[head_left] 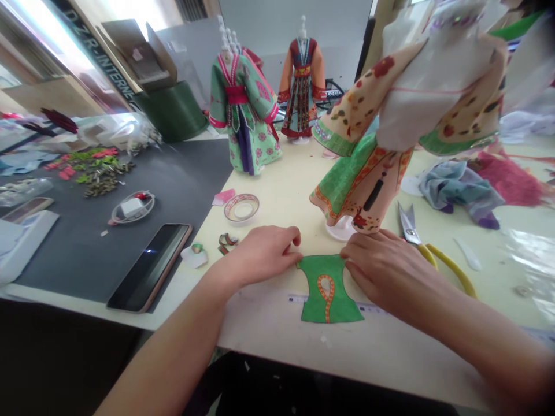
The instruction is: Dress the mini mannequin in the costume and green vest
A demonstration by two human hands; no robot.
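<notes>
Head view: where's the cutout?
— Flat on the bench, between the fingers: left hand curled, pinching its top corner; right hand spread, pressing the other
— Handling?
— Looks thin, light, limp, easily creased; hold it by those corners

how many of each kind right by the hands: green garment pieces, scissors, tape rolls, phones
green piece: 1, touched by left hand and right hand
scissors: 1
tape roll: 1
phone: 1
total: 4
</notes>
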